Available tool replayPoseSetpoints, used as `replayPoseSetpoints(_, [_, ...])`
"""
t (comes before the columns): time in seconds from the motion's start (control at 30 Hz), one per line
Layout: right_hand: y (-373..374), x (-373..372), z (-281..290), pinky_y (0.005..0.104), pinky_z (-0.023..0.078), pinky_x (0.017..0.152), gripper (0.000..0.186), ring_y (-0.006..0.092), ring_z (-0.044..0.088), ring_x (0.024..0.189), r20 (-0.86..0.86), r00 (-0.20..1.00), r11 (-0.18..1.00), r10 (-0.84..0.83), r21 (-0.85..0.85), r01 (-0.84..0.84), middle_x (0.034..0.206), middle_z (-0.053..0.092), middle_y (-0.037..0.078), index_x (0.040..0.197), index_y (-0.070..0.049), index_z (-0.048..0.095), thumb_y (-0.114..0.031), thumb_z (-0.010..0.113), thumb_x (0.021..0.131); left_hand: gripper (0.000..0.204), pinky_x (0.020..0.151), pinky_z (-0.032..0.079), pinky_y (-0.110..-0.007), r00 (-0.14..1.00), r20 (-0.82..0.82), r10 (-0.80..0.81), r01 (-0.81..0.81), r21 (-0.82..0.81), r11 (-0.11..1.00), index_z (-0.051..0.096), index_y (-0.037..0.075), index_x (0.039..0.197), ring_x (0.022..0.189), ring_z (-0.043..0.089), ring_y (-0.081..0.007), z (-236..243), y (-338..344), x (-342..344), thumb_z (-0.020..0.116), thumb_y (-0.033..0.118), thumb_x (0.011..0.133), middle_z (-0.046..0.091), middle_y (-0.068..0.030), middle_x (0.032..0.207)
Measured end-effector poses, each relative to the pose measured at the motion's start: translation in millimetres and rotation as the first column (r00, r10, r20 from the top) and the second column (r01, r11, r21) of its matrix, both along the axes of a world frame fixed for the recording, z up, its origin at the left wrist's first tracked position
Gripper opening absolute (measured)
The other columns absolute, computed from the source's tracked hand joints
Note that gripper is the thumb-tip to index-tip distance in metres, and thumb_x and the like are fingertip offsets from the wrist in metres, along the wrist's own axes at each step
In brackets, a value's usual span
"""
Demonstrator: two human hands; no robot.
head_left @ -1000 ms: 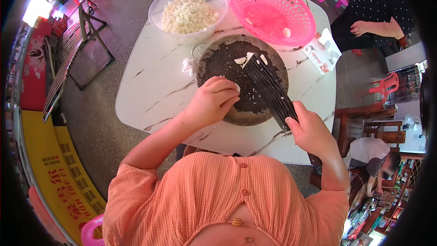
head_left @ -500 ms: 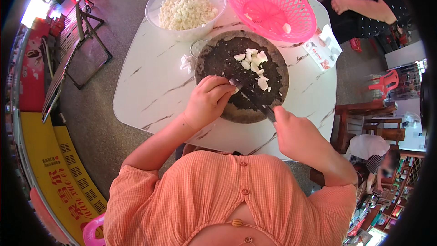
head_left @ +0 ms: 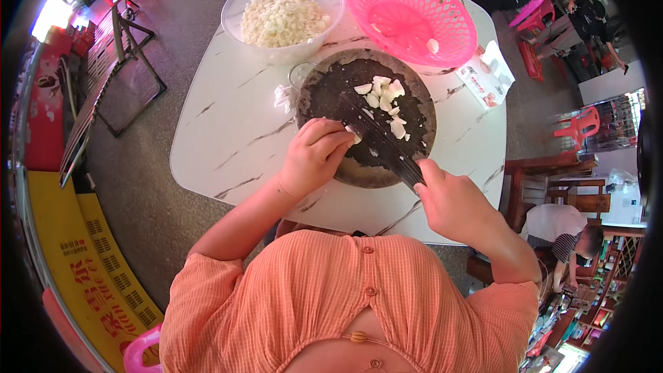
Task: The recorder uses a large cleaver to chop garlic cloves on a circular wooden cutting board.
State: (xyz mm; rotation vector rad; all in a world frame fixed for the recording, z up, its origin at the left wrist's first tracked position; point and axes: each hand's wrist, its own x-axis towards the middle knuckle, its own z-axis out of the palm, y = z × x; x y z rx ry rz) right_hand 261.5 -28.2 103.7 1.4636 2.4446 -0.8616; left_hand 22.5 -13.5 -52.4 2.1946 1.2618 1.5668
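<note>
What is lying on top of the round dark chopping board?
On the chopping board lie white garlic pieces and the dark knife blade, held by the right hand. The left hand pins one piece, mostly covered by its fingers.

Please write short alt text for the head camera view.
A person's right hand holds a cleaver over a round dark chopping board, while the left hand steadies a white piece. A bowl of chopped white food and a pink basket stand behind.
</note>
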Motion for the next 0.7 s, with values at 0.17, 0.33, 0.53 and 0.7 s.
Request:
replayPoseSetpoints(0.17, [-3.7,-0.6,-8.9,0.0537,0.051,0.063,0.023,0.0468,0.063,0.071,0.019,0.999,0.998,0.047,0.051,-0.048,0.083,0.063,0.025,0.109,0.001,0.040,-0.006,0.052,0.091,0.020,0.075,0.053,-0.036,1.000,-0.016,-0.005,0.005,0.000,1.000,0.072,0.005,0.094,0.084,0.064,-0.0267,4.8,1.1,0.8,0.075,-0.003,0.076,0.065,-0.0085,0.094])
replayPoseSetpoints(0.33, [4.6,-11.2,-28.0,0.0533,0.052,0.064,0.026,0.0473,0.064,0.069,0.041,0.994,0.988,0.096,0.113,-0.100,0.081,0.063,0.024,0.108,0.001,0.040,-0.001,0.051,0.084,0.019,0.076,0.053,-0.037,1.000,-0.022,-0.017,0.016,-0.023,1.000,0.072,0.005,0.093,0.084,0.064,-0.0268,6.5,1.4,2.6,0.075,-0.002,0.076,0.065,-0.0084,0.094])
replayPoseSetpoints(0.53, [17.7,-8.2,-26.8,0.0553,0.051,0.064,0.022,0.0482,0.063,0.073,0.010,1.000,0.997,0.016,0.077,-0.017,0.082,0.063,0.024,0.109,0.001,0.039,-0.007,0.051,0.092,0.018,0.077,0.053,-0.037,1.000,-0.023,-0.006,0.005,-0.032,0.999,0.072,0.005,0.092,0.084,0.064,-0.0267,3.8,-0.3,1.9,0.074,-0.003,0.076,0.065,-0.0083,0.094])
replayPoseSetpoints(0.7, [2.5,-1.1,-4.4,0.0563,0.050,0.063,0.021,0.0486,0.063,0.073,-0.034,0.999,0.999,0.003,0.039,-0.002,0.083,0.064,0.025,0.109,0.000,0.040,-0.011,0.051,0.095,0.019,0.075,0.053,-0.036,1.000,0.017,0.004,-0.003,-0.015,1.000,0.071,0.005,0.091,0.084,0.064,-0.0263,1.7,-1.6,-0.5,0.074,-0.004,0.075,0.066,-0.0084,0.094])
